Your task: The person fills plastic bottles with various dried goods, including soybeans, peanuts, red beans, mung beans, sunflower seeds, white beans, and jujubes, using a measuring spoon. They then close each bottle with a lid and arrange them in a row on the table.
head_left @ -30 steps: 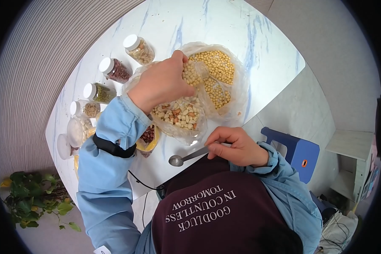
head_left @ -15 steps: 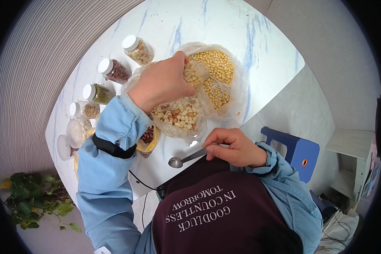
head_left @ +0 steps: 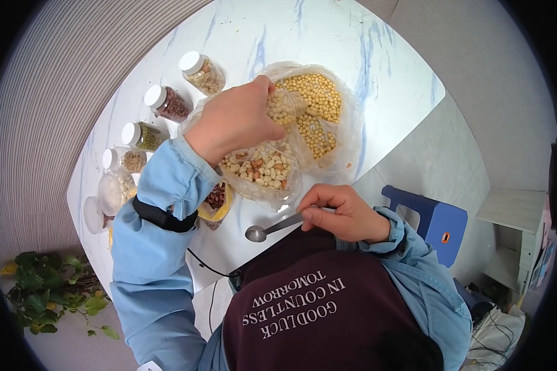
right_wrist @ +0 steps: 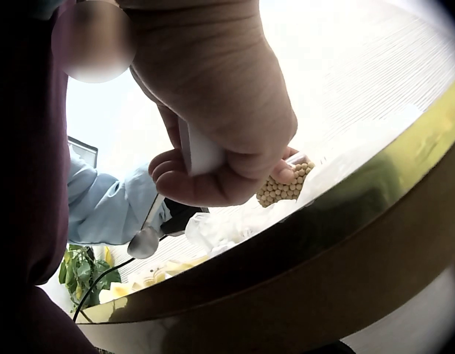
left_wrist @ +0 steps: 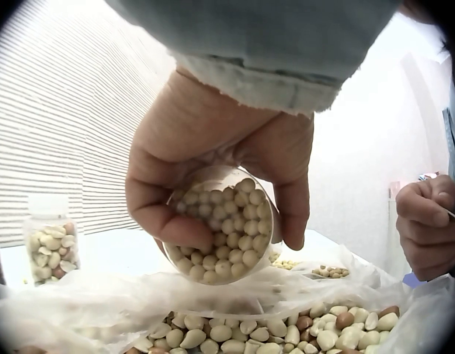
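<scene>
My left hand (head_left: 238,117) grips a clear jar (head_left: 283,106) full of pale yellow soybeans. The jar lies tilted, its mouth over an open plastic bag of soybeans (head_left: 319,96); its round base (left_wrist: 224,232) faces the left wrist camera. Below that hand sits a bag of peanuts (head_left: 269,170). Near the table's front edge my right hand (head_left: 343,213) pinches the handle of a metal measuring spoon (head_left: 255,234), whose bowl looks bare. A smooth white piece (right_wrist: 202,151) shows within the right hand's curled fingers; its kind is hidden.
White-capped jars stand in a row at the left, among them peanuts (head_left: 207,77), reddish beans (head_left: 173,106) and green beans (head_left: 148,136). A yellow-edged bag of dark red beans (head_left: 215,198) lies beside the left sleeve. A blue stool (head_left: 436,226) stands right of the table.
Both hands keep almost the same place and hold. The spoon has shifted very slightly to the left with the right hand.
</scene>
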